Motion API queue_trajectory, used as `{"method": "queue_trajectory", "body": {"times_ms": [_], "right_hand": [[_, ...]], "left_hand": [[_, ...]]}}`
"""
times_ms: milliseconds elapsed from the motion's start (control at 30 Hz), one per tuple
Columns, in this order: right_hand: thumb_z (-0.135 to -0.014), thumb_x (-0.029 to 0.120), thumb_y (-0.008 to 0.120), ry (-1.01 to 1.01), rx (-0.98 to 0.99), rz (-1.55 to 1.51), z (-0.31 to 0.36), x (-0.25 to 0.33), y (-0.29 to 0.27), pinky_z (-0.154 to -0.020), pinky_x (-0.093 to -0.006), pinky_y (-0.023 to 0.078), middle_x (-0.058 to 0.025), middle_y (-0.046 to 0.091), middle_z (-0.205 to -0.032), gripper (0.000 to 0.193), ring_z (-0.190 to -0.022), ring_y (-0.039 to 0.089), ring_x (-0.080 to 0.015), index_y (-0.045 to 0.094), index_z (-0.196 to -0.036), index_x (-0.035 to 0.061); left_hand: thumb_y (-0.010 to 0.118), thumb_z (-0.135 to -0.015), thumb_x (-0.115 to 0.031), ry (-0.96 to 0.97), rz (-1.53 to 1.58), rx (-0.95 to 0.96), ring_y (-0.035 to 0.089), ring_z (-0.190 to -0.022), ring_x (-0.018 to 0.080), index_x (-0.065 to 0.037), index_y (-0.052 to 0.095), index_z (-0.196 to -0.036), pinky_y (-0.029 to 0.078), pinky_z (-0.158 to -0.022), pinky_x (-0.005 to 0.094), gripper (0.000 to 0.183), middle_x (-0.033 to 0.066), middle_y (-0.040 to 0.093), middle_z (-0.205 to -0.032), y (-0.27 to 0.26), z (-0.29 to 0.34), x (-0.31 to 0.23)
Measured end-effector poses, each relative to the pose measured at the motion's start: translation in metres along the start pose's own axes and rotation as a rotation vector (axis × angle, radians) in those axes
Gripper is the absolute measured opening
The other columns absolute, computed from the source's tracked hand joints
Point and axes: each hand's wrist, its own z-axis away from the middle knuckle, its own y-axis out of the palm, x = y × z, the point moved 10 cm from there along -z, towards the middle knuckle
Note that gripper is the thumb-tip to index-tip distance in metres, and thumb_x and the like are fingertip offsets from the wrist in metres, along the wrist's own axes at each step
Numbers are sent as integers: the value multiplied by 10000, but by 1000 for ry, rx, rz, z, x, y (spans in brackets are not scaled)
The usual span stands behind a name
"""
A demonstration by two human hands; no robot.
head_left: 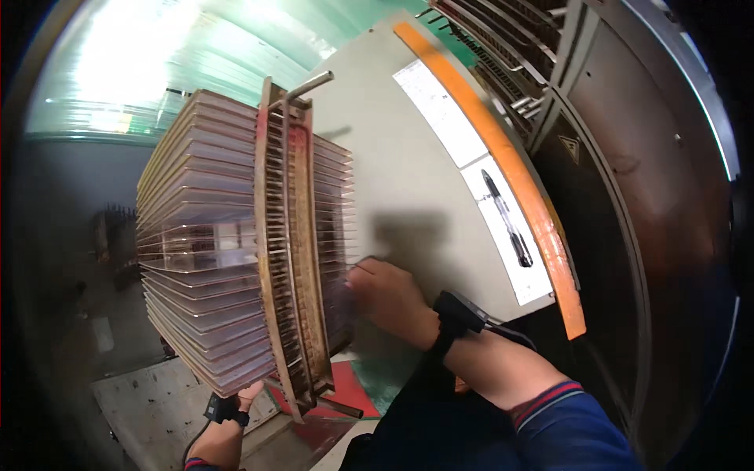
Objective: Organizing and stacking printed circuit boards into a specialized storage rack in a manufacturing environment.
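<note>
A slotted metal rack [302, 235], rusty and worn, stands tilted in front of me with a rod at its top and another at its bottom. Several thin, see-through sheets [208, 314] with copper-coloured edges are lined up in its slots and stick out to both sides. My right hand [389, 302], with a black band at the wrist, is closed at the right edges of the sheets; its fingertips are partly hidden, so what they pinch cannot be made out. Under the lower left end of the sheets is my left hand [249, 396], its fingers mostly hidden behind them.
Behind the rack lies a pale grey panel [369, 102] with an orange strip [495, 133], white paper sheets [444, 114] and a black pen [506, 220]. A dark metal cabinet [605, 212] stands at the right. Green film [236, 47] hangs at the far left.
</note>
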Motion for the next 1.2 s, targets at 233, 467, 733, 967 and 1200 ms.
{"method": "queue_trajectory", "body": {"times_ms": [233,467,733,967,1200], "right_hand": [[-849,77,643,-144,-96,-69,-2,13,-9,-747,-451,545,-142,614,-934,122,-845,635,-364,603,-962,61],[-847,82,612,-135,-120,-49,-6,20,-16,-741,-479,540,-149,595,-889,82,-865,630,-381,570,-910,51],[-863,87,664,-83,-119,5,-3,9,-9,-725,-465,531,-139,601,-865,83,-825,628,-375,602,-910,59],[-827,59,579,-205,-91,128,-1,32,-8,-758,-465,511,-131,573,-874,88,-842,607,-357,585,-914,73],[-853,55,556,-336,-76,104,-2,28,-1,-783,-445,511,-129,574,-886,74,-866,603,-342,578,-923,66]], "left_hand": [[619,-901,-200,-5,-31,2,641,-998,300,-82,698,-1064,505,-869,407,217,96,695,-1037,-5,-5,-7],[623,-902,-215,-14,-48,2,641,-1037,323,-95,708,-1088,501,-905,425,237,109,702,-1074,-6,-8,-8],[628,-903,-232,-13,-32,14,642,-1081,349,-109,718,-1115,496,-945,446,261,125,711,-1117,3,-6,-5],[632,-904,-247,-38,-43,47,642,-1120,372,-122,728,-1138,491,-981,465,282,138,719,-1154,9,4,11],[650,-862,-223,70,-192,-26,662,-1060,375,-139,746,-1089,482,-958,508,260,119,736,-1079,-10,-11,-41]]}}
